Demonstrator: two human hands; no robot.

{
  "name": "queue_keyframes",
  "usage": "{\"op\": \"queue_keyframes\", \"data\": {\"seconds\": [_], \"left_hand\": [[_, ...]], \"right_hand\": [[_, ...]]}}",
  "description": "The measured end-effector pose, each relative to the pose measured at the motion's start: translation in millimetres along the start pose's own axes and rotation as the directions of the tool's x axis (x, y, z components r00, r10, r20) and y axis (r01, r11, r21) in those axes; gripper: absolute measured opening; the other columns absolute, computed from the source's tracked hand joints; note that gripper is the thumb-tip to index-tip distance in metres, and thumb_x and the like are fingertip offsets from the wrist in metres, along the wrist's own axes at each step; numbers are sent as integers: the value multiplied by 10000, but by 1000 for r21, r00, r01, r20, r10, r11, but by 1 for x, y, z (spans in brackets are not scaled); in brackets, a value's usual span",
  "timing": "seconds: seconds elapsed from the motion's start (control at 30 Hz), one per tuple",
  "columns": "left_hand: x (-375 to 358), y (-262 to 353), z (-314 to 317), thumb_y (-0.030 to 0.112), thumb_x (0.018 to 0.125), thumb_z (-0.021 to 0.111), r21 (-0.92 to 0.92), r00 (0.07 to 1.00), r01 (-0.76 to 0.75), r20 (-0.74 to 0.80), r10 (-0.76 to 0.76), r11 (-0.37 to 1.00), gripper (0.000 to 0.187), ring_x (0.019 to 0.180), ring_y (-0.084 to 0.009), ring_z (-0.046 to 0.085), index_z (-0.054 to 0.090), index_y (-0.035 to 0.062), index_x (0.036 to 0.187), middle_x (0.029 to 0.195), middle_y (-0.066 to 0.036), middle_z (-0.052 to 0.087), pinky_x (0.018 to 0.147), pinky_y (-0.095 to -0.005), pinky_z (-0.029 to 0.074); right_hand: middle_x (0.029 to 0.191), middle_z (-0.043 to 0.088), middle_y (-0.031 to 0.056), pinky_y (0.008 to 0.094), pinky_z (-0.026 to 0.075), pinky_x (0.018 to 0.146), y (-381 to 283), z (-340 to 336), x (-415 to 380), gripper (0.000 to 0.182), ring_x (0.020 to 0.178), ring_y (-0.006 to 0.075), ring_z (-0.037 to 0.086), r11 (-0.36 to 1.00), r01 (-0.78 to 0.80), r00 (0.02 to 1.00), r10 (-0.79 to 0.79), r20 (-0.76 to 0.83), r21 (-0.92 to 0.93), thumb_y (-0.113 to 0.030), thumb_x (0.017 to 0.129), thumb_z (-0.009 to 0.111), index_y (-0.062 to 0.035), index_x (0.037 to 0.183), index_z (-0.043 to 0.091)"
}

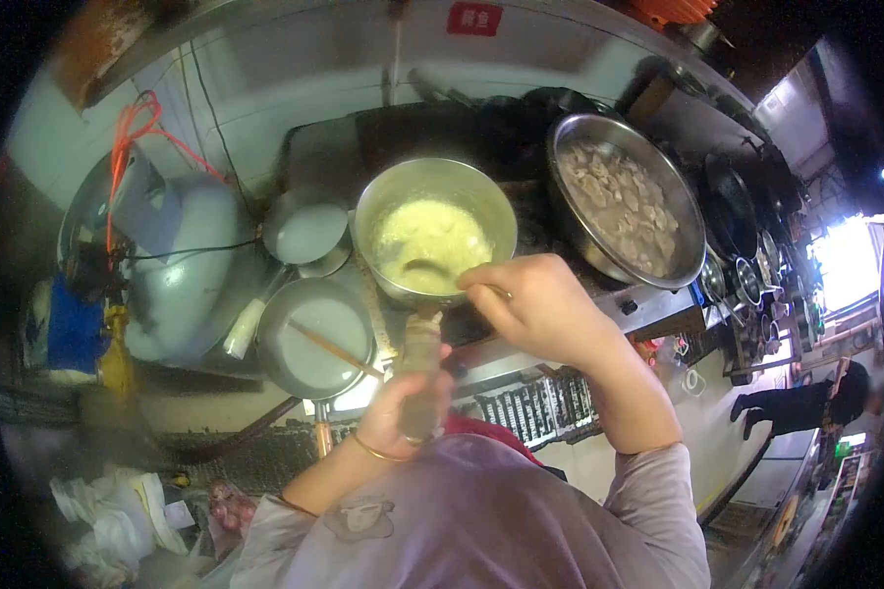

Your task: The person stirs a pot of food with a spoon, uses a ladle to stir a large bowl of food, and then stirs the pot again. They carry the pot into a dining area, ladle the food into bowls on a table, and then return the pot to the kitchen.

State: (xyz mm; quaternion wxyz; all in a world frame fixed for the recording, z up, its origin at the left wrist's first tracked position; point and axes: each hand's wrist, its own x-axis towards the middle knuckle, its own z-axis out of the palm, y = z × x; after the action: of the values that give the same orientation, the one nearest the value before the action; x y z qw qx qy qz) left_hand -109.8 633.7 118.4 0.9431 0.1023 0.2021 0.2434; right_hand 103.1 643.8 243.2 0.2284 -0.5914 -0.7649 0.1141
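A metal saucepan (442, 180) holding a pale yellow, lumpy mixture (417, 224) stands at the centre, on the stove. My left hand (391, 412) is closed around its thick, brownish handle (421, 378), which points toward my body. Over the near right rim, my right hand (545, 306) pinches the thin handle of a spoon (427, 266). The spoon's bowl dips into the mixture, so part of it is hidden. Just left of my left hand is a pan (265, 358) with whitish contents and a thin wooden stick (326, 346) lying across it.
A large steel basin (695, 226) of meat pieces in liquid sits right of the saucepan. Behind the left pan is a smaller pot (336, 263). A gas cylinder (201, 285) stands far left, with bags (108, 515) below. Another person (801, 404) stands far right.
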Motion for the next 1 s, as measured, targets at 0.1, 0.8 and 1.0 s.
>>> {"op": "queue_keyframes", "data": {"seconds": [0.1, 0.8, 1.0], "left_hand": [[-2, -1, 3, 224, 834, 579, 9, 1000, -4, 23, 4, 1000, 498, 673, -181, 541, 472, 68, 1294, 856, -55, 564, 570, -304, 467], [1, 4, -1, 240, 841, 591, 38, 998, 7, 56, -9, 999, 490, 707, -175, 539, 472, 107, 1297, 870, -39, 553, 591, -315, 462], [2, -1, -3, 168, 871, 569, -96, 997, 12, 74, -5, 995, 420, 700, -167, 578, 481, 113, 1278, 899, -45, 588, 554, -293, 486]], "right_hand": [[790, 670, 184, 448, 519, 687, 23, 28, 15, 207, 748, 345, 659, 986, -92, 985, 110, -133, 137, -222, 884, 567, -84, 949, 707], [790, 657, 117, 408, 513, 709, 47, 43, 14, 214, 763, 314, 645, 983, 152, 964, -171, -205, -104, -141, 828, 635, -104, 1033, 679], [703, 630, 113, 409, 511, 652, 39, 26, 0, 194, 682, 309, 635, 934, 68, 994, -93, -56, -351, -179, 829, 624, -60, 972, 678]]}}
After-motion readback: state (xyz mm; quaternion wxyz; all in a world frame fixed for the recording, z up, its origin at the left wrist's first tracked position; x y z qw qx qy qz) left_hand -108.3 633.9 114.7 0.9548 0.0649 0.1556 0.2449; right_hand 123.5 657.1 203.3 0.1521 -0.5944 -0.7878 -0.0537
